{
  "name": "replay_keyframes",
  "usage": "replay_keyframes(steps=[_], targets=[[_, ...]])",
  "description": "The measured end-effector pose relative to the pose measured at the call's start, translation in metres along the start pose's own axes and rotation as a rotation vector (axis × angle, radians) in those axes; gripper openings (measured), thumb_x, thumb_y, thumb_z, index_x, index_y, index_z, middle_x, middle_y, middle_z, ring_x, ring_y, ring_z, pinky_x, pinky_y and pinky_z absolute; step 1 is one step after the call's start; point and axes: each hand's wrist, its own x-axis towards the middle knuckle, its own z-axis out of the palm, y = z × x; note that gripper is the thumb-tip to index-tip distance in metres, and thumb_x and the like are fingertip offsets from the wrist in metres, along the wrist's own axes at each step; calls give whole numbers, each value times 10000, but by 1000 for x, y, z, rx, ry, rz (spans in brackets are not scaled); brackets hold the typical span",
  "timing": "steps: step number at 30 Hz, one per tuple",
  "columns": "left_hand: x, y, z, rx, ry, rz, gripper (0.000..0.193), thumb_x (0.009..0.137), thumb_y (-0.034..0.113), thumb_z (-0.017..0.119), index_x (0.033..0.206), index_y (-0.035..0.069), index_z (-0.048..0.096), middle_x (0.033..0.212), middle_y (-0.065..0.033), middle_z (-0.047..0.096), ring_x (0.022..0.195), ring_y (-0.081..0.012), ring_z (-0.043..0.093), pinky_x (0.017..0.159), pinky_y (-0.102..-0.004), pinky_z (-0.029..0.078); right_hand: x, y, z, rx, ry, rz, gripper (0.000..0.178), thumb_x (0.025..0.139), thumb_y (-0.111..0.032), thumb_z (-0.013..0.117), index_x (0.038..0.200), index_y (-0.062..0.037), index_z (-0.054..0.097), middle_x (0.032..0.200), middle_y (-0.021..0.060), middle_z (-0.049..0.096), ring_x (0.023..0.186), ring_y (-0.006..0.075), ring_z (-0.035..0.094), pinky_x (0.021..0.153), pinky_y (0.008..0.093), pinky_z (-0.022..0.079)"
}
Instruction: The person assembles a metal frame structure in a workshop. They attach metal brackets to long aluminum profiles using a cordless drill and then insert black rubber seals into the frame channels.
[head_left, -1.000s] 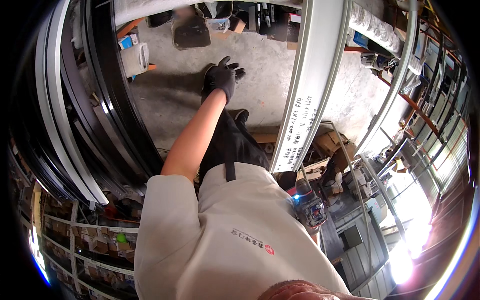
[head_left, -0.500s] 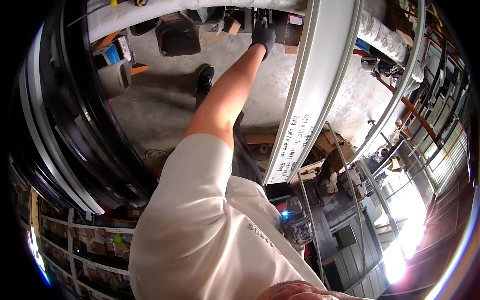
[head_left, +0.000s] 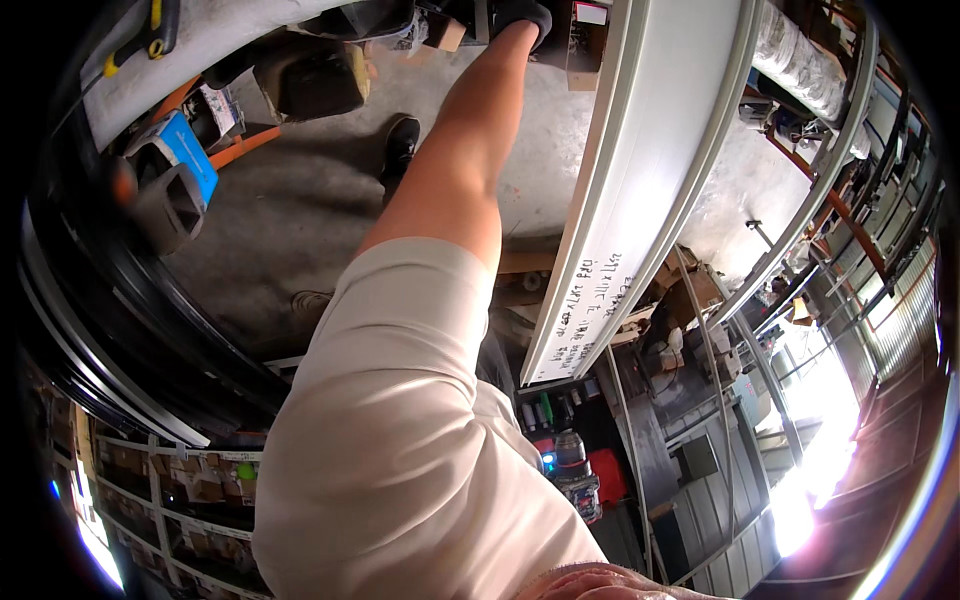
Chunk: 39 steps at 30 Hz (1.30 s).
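Note:
My left arm stretches away from me toward the far edge of the view. At its end my left hand (head_left: pixel 526 14), in a dark glove, is cut off by the top edge, so its fingers and anything in them are hidden. It is nearest to an open brown carton (head_left: pixel 587 62) on its right and a small cardboard box (head_left: pixel 443 32) on its left. My right hand does not show. Beside my torso, on the right, is a power drill (head_left: pixel 572 472) with a lit blue-white light; what supports it is hidden.
A long white panel (head_left: pixel 640 180) with handwriting runs along my right. Dark metal profiles (head_left: pixel 130 330) line my left. A black bin (head_left: pixel 318 85), a blue box (head_left: pixel 190 155) and a yellow-and-black tool (head_left: pixel 155 45) lie far left. Shelves (head_left: pixel 215 525) stand lower left.
My left hand has gone farther up, partly out of view. The view has shifted, showing more of the blue box and the yellow-and-black tool. The drill appears slightly lower and farther left.

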Motion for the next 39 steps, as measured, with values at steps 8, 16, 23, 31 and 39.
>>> replay_keyframes(steps=[8,16,23,31,39], targets=[[21,-4,13,20,13,1,505,950,376,553,1388,125,569,1388,-230,604,1243,-403,610,1023,-467,507,5,2,4,-10,20,37,402,878,-98,660,1278,-61,665,1153,70,725,1040,243,675,950,363,527],[37,-6,22,10,41,-6,470,958,376,552,1346,115,597,1365,-225,619,1217,-401,625,1000,-474,515,2,6,10,-6,46,60,408,884,-106,647,1290,-68,662,1167,69,721,1055,253,669,963,369,520],[42,-11,-3,-63,90,29,444,965,376,551,1309,105,621,1344,-221,633,1193,-400,639,979,-480,522,3,17,14,19,49,2,414,889,-114,635,1301,-74,659,1180,69,718,1068,261,664,975,374,514],[-118,-40,-108,-912,-122,232,305,1062,335,490,1087,74,646,933,-90,687,880,-269,713,759,-446,566,13,52,0,69,30,-177,421,895,-123,621,1313,-81,656,1194,69,714,1083,271,658,989,380,507],[-357,-37,-210,-891,-257,207,357,1057,382,566,1165,63,681,784,-13,599,674,-112,583,608,-282,492,32,116,-23,-16,37,-543,429,902,-131,608,1326,-88,653,1209,69,710,1098,280,652,1003,386,500]])
